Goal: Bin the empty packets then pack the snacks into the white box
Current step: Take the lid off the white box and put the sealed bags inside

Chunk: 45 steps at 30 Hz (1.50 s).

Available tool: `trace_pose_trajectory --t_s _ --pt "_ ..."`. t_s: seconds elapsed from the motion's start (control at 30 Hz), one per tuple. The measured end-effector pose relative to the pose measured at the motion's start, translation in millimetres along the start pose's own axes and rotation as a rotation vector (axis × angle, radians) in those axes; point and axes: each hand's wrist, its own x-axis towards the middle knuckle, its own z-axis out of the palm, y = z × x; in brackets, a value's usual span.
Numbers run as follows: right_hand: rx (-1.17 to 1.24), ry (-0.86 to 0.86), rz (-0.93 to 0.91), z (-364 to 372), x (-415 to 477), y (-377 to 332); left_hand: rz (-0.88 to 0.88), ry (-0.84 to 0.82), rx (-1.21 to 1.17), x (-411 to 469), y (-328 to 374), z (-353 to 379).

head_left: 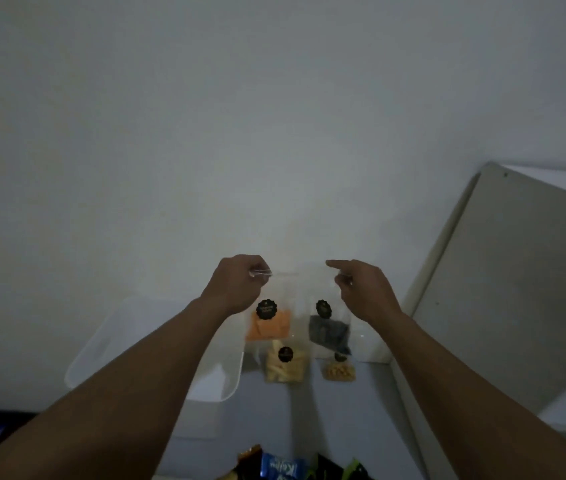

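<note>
View: head camera, looking forward and down along both forearms to a white wall (274,133).
Left hand (236,285): raised above the desk (326,420); fingers curled, pinching the top strip of the orange snack packet (267,327).
Right hand (364,292): raised level with the left; index finger held straight and pointing left, the other fingers curled on the top of the dark snack packet (328,332).
Orange snack packet: clear bag with a round black sticker, hanging from the left hand, off the desk.
Dark snack packet: clear bag with the same kind of sticker, hanging just beside the orange one; whether the two bags touch cannot be told.
Yellow stick packet (285,365): stands at the far edge of the desk, against the wall, below the orange packet.
Nut packet (338,370): stands at the same far edge, just to the right of the yellow stick packet.
White box (101,344): open and translucent, at the far left of the desk by the wall, partly hidden by the left forearm.
Wrapped snacks: a blue wrapper (278,469), a gold-edged wrapper (250,457) and a green-and-black wrapper (344,469) at the near edge of the desk, cut off by the frame.
Grey panel (517,289): slanted, past the right edge of the desk.
</note>
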Motion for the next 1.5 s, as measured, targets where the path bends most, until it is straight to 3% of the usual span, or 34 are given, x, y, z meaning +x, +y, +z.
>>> trace_pose_trajectory --t_s 0.3,0.6,0.8,1.1,1.33,1.5 --pt "0.137 0.018 0.038 43.1 24.0 -99.0 -0.005 0.003 0.005 1.7 -68.9 -97.6" --pt "0.217 -0.044 0.065 135.0 35.0 -151.7 -0.044 -0.018 0.026 -3.8 -156.2 -129.7" --pt "0.159 -0.177 0.09 203.5 33.0 -159.1 -0.086 -0.073 0.02 -8.1 -201.9 -128.0" --pt "-0.13 -0.3 0.098 268.6 29.7 -138.7 -0.106 -0.125 0.005 -14.9 -238.5 -104.0" --pt "-0.341 -0.211 0.006 269.5 29.0 -120.4 -0.15 -0.171 -0.047 -22.1 -243.5 -82.4" --pt "-0.316 -0.146 0.061 251.8 21.1 -109.8 -0.177 -0.225 -0.093 -15.9 -240.0 -56.5"
